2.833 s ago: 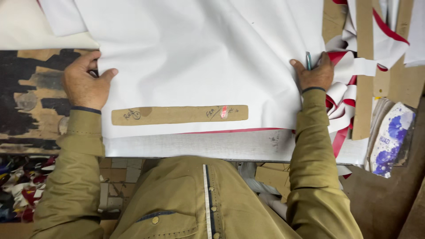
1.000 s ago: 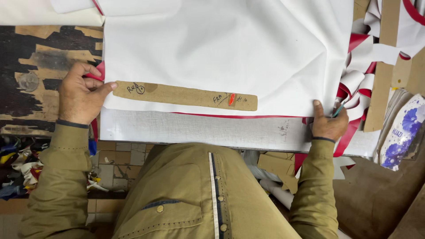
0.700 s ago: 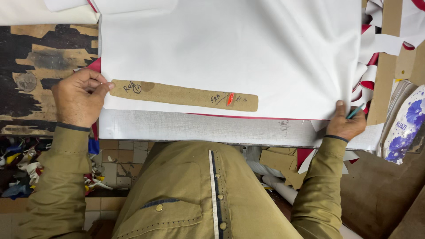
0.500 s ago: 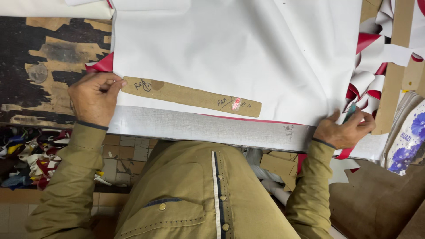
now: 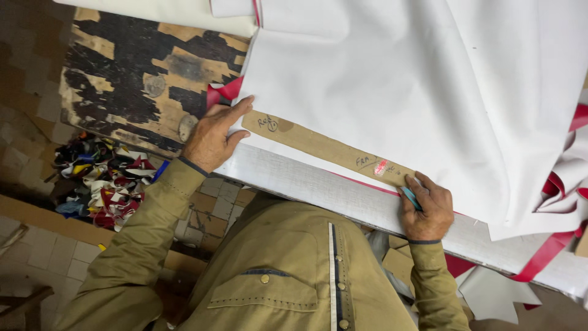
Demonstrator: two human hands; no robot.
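Hands (image 5: 211, 138) steady brown strip (image 5: 327, 149); pink sticker (image 5: 381, 168).

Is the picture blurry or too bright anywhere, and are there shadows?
Head view: mostly sharp, the strip and both hands clear; the white sheet is very bright, nearly washed out, with little surface detail; soft shadow under the left hand and along the sheet's lower edge by the right hand; the floor scraps sit dimmer; the whole scene looks tilted.
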